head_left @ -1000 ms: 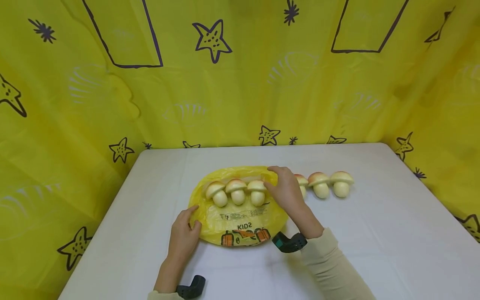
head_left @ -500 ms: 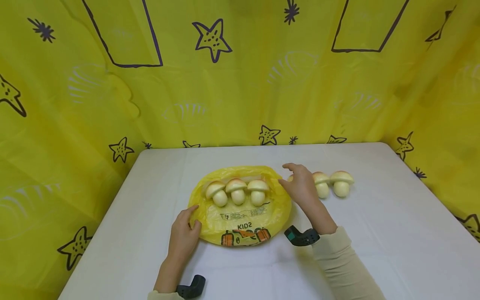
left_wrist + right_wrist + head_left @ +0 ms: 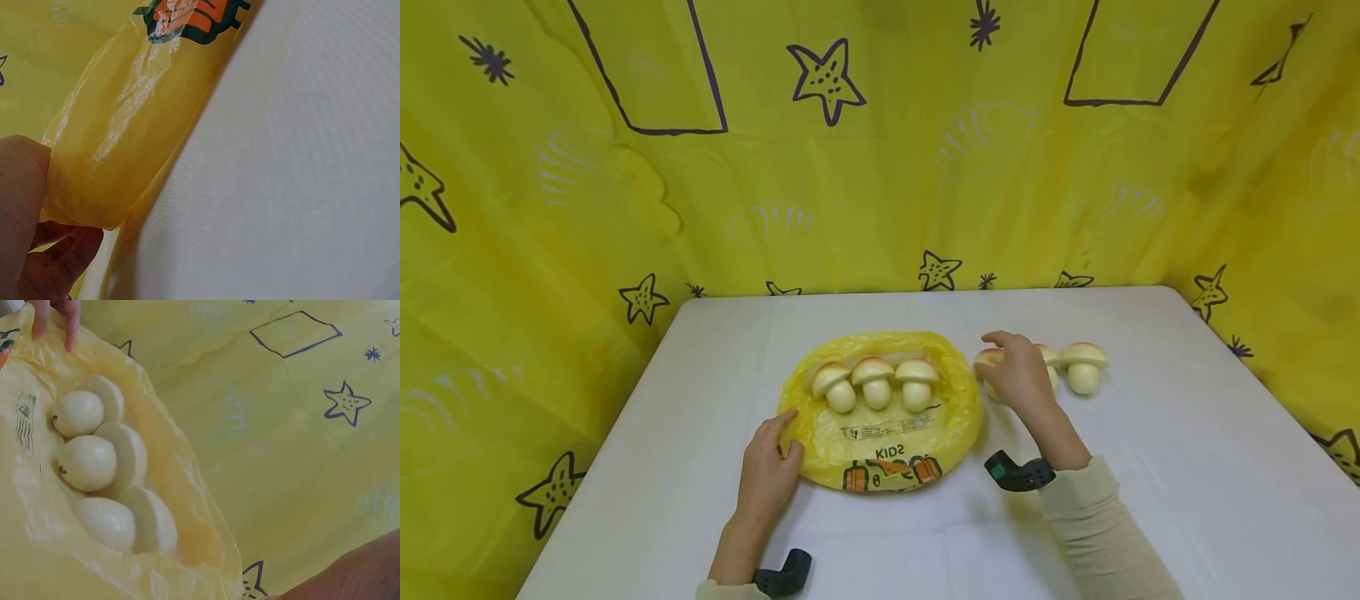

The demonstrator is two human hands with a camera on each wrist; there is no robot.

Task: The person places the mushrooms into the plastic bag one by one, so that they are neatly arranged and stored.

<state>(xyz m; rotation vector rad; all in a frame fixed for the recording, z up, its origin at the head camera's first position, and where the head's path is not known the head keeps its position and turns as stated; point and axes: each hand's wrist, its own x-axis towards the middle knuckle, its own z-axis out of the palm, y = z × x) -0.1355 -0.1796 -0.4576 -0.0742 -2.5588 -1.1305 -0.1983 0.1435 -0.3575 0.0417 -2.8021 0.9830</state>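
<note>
A yellow plastic bag (image 3: 880, 454) with printed lettering lies on the table with its mouth spread wide. Three toy mushrooms (image 3: 876, 393), cream with reddish caps, rest in a row inside it. My left hand (image 3: 767, 467) holds the bag's left edge between thumb and fingers; the left wrist view shows the pinched plastic (image 3: 106, 175). Right of the bag, my right hand (image 3: 1022, 375) is over the second row of toy mushrooms. Its thumb and forefinger stand apart around the nearest one (image 3: 990, 357). The hand partly covers that mushroom and the middle one (image 3: 1050, 357).
The outermost loose mushroom (image 3: 1083, 367) lies right of my right hand. A white cloth (image 3: 880, 550) covers the table. Yellow curtains (image 3: 880, 192) with drawn starfish and shells hang behind it and at both sides.
My right hand has left the bag's right rim and moved right to the loose mushrooms. The left hand and the mushrooms in the bag stay where they were.
</note>
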